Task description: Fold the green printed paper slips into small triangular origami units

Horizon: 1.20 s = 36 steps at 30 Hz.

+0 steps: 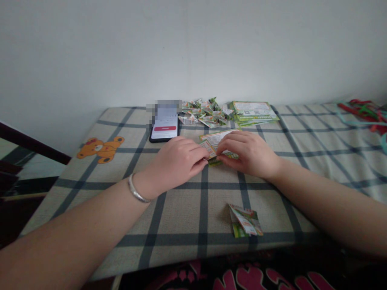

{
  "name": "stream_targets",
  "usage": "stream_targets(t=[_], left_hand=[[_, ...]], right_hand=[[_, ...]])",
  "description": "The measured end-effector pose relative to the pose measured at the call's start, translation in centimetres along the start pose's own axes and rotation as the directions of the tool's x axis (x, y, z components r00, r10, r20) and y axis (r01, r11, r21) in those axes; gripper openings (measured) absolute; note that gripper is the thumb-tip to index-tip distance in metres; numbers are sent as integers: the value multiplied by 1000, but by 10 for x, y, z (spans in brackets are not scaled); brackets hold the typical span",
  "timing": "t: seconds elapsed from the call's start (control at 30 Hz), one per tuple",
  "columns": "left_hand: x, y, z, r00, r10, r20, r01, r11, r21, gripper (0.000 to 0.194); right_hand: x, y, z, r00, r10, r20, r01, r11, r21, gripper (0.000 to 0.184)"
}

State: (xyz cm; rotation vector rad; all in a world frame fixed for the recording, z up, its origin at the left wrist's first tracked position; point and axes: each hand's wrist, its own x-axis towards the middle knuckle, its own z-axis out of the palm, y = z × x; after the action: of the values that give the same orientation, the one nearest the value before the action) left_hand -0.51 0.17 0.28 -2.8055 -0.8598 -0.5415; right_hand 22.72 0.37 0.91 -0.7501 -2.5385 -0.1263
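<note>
Fingers of the left hand (175, 163) and right hand (249, 155) pinch the near edge of a printed leaflet (216, 138), which lies between them, partly folded and partly hidden by the right hand. Beyond the fingers sit a cluster of folded papers (213, 120), a stack of leaflets (255, 108) to the right and a phone (165, 131) to the left. Nearer the body than the right fingers, another folded piece (246, 220) rests on the checked surface (178, 221). Well left of the fingers lies a flat orange bear (105, 149).
</note>
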Motion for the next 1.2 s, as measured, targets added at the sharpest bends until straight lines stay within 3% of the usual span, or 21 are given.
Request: stream_targets(t=[0.33,0.6,0.83,1.0,1.2], left_hand=[[0,-2,4,989,-60,-136,39,988,-152,9],[0,-1,2,987,-45,-153,16,983,-184,6],[0,-4,4,989,-39,-146,11,982,-187,11],[-1,-7,4,994,-45,-95,35,994,-108,13],[-2,-1,-2,981,111,-159,-111,994,6,8]], right_hand=[[-2,13,8,989,121,91,-128,989,78,20],[-4,16,7,992,124,26,-126,988,84,13],[-5,17,2,998,-20,-61,23,999,42,11],[-3,16,-1,990,-137,-43,138,990,28,13],[-3,14,-3,984,-174,-36,174,985,3,14]])
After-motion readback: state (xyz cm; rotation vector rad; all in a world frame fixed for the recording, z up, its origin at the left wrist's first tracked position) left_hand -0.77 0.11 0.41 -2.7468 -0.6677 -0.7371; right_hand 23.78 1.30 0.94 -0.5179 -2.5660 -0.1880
